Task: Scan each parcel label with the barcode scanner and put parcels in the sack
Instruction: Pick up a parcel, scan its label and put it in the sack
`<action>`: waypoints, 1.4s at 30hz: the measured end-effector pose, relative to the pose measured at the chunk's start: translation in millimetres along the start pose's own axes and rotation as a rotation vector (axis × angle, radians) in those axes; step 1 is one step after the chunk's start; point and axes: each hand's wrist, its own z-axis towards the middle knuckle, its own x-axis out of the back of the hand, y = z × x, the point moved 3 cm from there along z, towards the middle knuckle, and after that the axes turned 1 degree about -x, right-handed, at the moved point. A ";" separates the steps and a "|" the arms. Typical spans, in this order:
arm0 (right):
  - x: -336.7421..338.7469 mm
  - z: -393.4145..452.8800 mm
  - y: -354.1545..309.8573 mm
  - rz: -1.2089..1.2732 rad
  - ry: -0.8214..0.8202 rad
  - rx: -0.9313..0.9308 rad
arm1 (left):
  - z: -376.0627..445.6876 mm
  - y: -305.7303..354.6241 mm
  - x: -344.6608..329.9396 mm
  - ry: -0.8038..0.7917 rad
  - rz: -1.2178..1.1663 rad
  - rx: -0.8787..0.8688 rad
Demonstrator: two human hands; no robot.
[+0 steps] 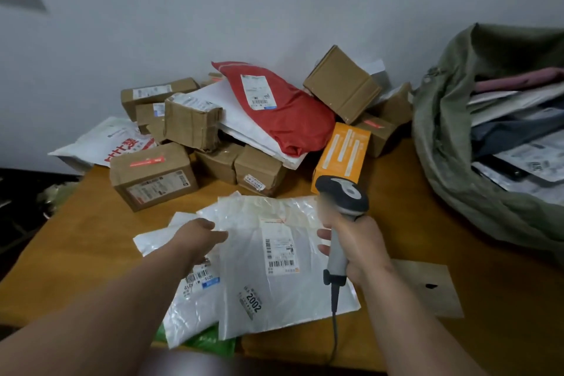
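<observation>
1. Two hands work over a wooden surface (412,192).
2. The right hand (360,249) grips the handle of the barcode scanner (343,203), fingers curled round it; the scanner head is above the far right edge of a white plastic parcel (274,284).
3. This parcel lies flat on the surface, its label (279,249) facing up, and it overlaps another white parcel (192,305) on the left.
4. The left hand (201,236) rests on the left part of the top parcel; I cannot tell whether its fingers are spread or curled.
5. A green sack (451,131) stands at the right, open, with parcels inside.
6. Behind, near the wall, lies a pile of cardboard boxes (152,174), a red bag (283,104) and an orange box (341,156).
</observation>
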 end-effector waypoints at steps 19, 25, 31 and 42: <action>-13.8 -7.0 67.2 -0.040 -0.049 -0.203 | 50.8 -24.5 -43.8 -0.023 -0.369 0.146; -17.1 -19.6 56.7 -0.042 -0.070 -0.183 | 39.4 -5.0 -26.3 -0.120 -0.386 -0.052; -28.9 -35.9 33.1 0.010 -0.139 -0.112 | 28.5 6.2 16.7 -0.186 -0.649 -0.105; -79.1 -91.1 -32.5 -0.133 -0.242 0.221 | -7.5 71.2 114.2 -0.091 -1.058 -0.333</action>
